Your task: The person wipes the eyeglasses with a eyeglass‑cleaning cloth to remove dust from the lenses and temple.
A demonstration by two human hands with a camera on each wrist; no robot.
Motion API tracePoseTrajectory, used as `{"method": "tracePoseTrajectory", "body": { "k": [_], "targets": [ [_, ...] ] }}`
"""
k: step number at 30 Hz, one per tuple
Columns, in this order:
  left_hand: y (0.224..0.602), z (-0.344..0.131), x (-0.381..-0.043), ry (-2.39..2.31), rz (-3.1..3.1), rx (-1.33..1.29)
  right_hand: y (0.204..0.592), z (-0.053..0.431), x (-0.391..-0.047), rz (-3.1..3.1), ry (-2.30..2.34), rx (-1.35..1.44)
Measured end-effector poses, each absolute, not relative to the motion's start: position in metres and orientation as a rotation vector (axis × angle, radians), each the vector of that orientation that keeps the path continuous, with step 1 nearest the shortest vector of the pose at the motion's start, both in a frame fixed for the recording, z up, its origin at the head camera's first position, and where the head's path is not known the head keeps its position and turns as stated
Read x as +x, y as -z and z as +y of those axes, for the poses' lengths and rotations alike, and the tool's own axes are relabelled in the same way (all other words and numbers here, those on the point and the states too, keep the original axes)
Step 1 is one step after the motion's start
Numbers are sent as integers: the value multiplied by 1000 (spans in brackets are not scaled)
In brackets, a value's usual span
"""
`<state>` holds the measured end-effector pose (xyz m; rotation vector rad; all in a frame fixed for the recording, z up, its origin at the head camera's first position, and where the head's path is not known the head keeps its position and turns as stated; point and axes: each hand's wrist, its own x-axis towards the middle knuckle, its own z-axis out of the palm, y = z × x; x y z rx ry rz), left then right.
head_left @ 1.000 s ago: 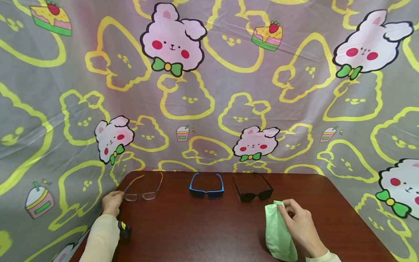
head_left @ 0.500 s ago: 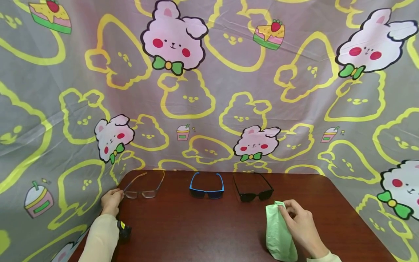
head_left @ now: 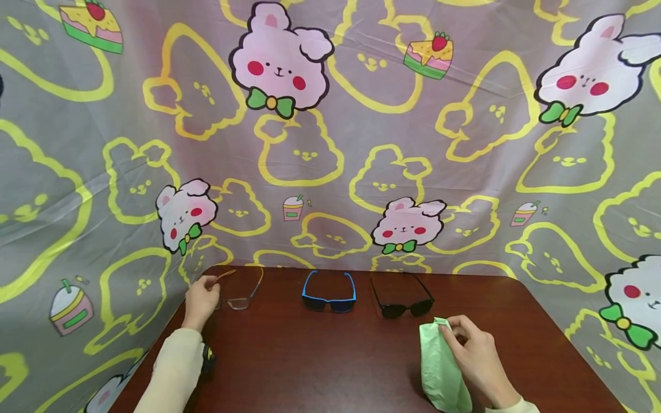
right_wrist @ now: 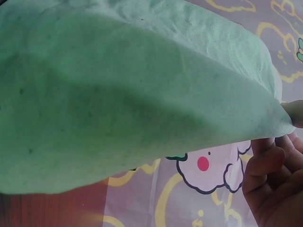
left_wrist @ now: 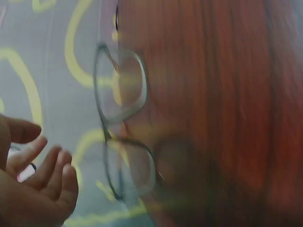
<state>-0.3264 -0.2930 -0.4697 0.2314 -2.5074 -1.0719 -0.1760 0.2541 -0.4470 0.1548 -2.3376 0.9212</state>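
Observation:
At the table's far left, my left hand (head_left: pixel 201 301) hovers by a pair of clear eyeglasses (head_left: pixel 238 304) with yellowish temple tips, hiding one lens in the head view. The left wrist view shows these eyeglasses (left_wrist: pixel 105 134) blurred, and the loosely bent fingers (left_wrist: pixel 69 187) stand apart from them with nothing held. On the right, my right hand (head_left: pixel 477 355) pinches the top corner of a light green cloth (head_left: pixel 441 364), which hangs down in folds. Seen from the right wrist, the cloth (right_wrist: pixel 118 104) fills most of the view, its corner between thumb and fingers.
Blue-framed sunglasses (head_left: pixel 329 304) lie at the back middle of the brown table (head_left: pixel 320 361), temples spread to the rear. Black sunglasses (head_left: pixel 407 308) lie right of them. A patterned curtain (head_left: pixel 310 246) encloses the table's back and sides.
My left hand has moved up and right, from beside the clear eyeglasses' left end to in front of that lens. The right hand still holds the cloth in the same place.

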Motion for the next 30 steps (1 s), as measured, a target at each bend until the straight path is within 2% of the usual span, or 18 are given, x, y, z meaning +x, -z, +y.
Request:
{"method": "tracePoseTrajectory", "body": {
  "k": [6, 14, 21, 30],
  "targets": [
    [465, -250, -334, 900, -2609, -141, 443, 254, -176, -2361, -953, 140],
    [476, -183, -334, 662, -2672, -493, 438, 254, -175, -2427, -1017, 59],
    [493, -144, -341, 476, -2648, -687, 437, 254, -178, -2466, -1100, -3],
    [500, -132, -346, 336, -2607, -819, 436, 254, -181, -2487, -1195, -36]
  ]
}}
